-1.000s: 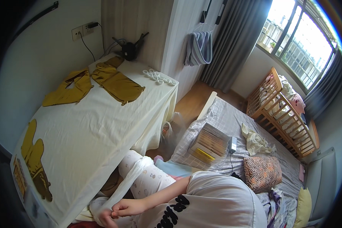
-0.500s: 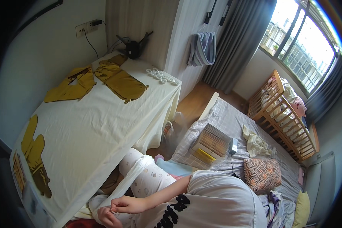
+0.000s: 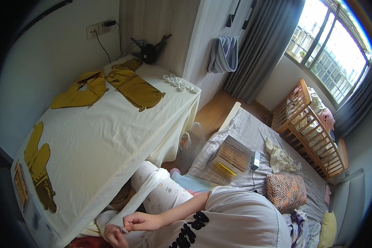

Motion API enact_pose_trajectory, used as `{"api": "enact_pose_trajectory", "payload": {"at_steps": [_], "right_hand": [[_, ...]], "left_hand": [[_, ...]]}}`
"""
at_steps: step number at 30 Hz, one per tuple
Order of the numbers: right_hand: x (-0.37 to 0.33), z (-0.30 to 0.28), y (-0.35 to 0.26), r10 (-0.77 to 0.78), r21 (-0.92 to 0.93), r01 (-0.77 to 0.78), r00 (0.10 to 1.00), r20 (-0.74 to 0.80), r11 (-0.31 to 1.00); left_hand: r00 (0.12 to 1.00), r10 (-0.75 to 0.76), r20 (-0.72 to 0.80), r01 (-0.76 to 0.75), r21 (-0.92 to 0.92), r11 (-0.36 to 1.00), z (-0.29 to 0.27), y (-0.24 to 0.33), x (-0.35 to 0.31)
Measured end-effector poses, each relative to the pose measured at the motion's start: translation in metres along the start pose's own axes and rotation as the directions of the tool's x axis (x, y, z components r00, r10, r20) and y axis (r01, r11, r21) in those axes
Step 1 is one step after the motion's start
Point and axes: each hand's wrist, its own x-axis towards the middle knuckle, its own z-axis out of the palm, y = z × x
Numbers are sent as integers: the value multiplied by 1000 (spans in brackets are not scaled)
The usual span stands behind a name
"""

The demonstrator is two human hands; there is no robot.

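My left hand (image 3: 115, 236), blurred, is curled low in front of my body. My right hand (image 3: 142, 222) is closed beside it with the fingertips pinched, meeting the left hand's fingers. Something small and pale shows between them, too small to make out. Just left of the hands hangs the edge of the cream tablecloth (image 3: 99, 140) over the table. Flat, uninflated gold foil balloons lie on it: one (image 3: 41, 177) near the left edge, another (image 3: 80, 89) at the back left, and a third (image 3: 136, 87) at the back.
White rings (image 3: 180, 84) sit at the table's far right corner, with a black router (image 3: 149, 53) behind. On the bed to the right are a clear box of brown dividers (image 3: 231, 155), a patterned cushion (image 3: 286, 191) and a cream cloth (image 3: 280, 156). Beyond stands a wooden crib (image 3: 310, 124).
The view has shifted slightly, so the room sits a little further right. My left hand has moved and is blurred, while the right hand keeps its pinch. The balloons lie as before.
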Motion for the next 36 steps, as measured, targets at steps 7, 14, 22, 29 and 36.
{"api": "enact_pose_trajectory", "payload": {"at_steps": [7,14,22,29,36], "right_hand": [[1,3,-3,117,-47,-112,988,97,993],[1,-3,-23,112,-211,-92,990,80,973],[6,-3,-21,146,-183,-142,989,8,973],[4,-8,-23,156,-212,-127,980,124,969],[-1,-7,-22,310,-65,-307,950,45,949]], "left_hand": [[542,-755,-369,230,-799,555,36,35,4],[998,42,-49,-9,545,838,18,15,10],[975,-220,-10,142,-736,662,20,25,0],[894,-239,-379,187,-171,967,40,53,25],[969,-234,82,248,-311,917,12,24,-5]]}}
